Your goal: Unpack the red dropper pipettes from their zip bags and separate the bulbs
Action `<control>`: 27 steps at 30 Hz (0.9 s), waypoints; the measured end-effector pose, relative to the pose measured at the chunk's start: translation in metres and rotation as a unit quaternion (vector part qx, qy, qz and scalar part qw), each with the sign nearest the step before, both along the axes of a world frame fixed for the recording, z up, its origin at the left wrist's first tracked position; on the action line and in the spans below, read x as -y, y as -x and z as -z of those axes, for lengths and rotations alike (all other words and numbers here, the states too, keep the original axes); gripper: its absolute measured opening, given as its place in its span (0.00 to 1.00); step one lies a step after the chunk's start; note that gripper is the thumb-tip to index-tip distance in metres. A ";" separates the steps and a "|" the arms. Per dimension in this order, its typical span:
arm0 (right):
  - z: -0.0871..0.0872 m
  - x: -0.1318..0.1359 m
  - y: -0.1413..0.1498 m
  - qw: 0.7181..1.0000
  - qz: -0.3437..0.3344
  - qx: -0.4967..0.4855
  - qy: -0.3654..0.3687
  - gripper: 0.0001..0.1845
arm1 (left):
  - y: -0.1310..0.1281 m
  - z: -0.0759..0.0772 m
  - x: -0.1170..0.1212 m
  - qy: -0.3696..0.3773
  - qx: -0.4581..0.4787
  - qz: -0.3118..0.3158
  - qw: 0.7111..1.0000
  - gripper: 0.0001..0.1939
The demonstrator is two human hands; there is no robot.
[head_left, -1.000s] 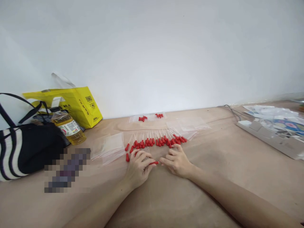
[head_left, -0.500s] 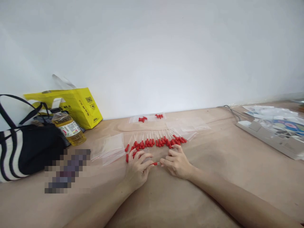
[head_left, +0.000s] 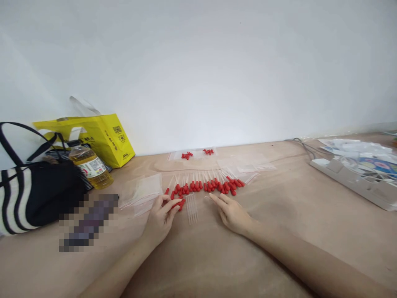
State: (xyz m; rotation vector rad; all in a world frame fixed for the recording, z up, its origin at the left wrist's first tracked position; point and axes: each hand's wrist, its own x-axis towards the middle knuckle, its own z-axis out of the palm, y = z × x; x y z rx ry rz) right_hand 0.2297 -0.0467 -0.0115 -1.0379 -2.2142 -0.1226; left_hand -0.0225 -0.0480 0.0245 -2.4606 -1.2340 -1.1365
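Note:
My left hand (head_left: 161,217) rests at a small group of loose red rubber bulbs (head_left: 181,204), thumb and fingers closed around one at the edge. My right hand (head_left: 231,213) is to the right, its fingers together and a thin clear tube (head_left: 206,197) showing faintly at the tips; most of it is hidden. Between the hands several clear pipette tubes (head_left: 192,209) lie side by side. Beyond them stretches a row of droppers with red bulbs (head_left: 214,184), bulbs towards me and thin tips pointing away.
Clear zip bags (head_left: 144,191) lie left of the row, others (head_left: 251,161) behind. Small red bulbs (head_left: 187,155) lie on a bag near the wall. At left stand a black striped bag (head_left: 40,194), an oil bottle (head_left: 93,167) and a yellow bag (head_left: 114,140); a white tray (head_left: 350,184) is right.
My hands have moved apart. The left has gone left to the loose bulbs, and the right has shifted slightly. The red bulb and tube between them are no longer there; the clear tubes now show.

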 end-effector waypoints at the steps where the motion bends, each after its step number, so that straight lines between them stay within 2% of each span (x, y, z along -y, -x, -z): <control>1: 0.001 0.001 0.005 1.000 -0.003 -0.003 0.029 0.23 | 0.004 0.000 0.001 0.007 0.010 -0.008 1.000 0.10; 5: 0.006 0.000 0.028 0.995 -0.003 -0.018 0.098 0.25 | 0.012 0.005 0.008 0.065 0.040 -0.050 0.996 0.10; 8: 0.008 -0.004 0.044 0.994 0.009 -0.017 0.112 0.25 | 0.012 0.013 0.011 0.105 0.065 -0.074 0.990 0.08; 12: 0.006 -0.009 0.060 0.992 0.019 -0.023 0.121 0.23 | 0.014 0.014 0.010 0.128 0.100 -0.104 0.981 0.12; 17: 0.000 -0.010 0.069 0.988 0.002 -0.046 0.148 0.15 | 0.018 0.007 -0.001 0.193 0.238 -0.160 0.938 0.19; 20: -0.002 -0.010 0.069 0.985 -0.009 -0.069 0.159 0.12 | 0.019 0.010 -0.007 0.218 0.288 -0.175 0.916 0.21; 24: -0.004 -0.009 0.064 0.978 -0.054 -0.117 0.166 0.12 | 0.021 0.020 -0.009 0.231 0.253 -0.187 0.921 0.21; 27: -0.006 -0.009 0.050 0.977 -0.068 -0.139 0.149 0.13 | 0.023 0.021 -0.007 0.243 0.204 -0.191 0.929 0.20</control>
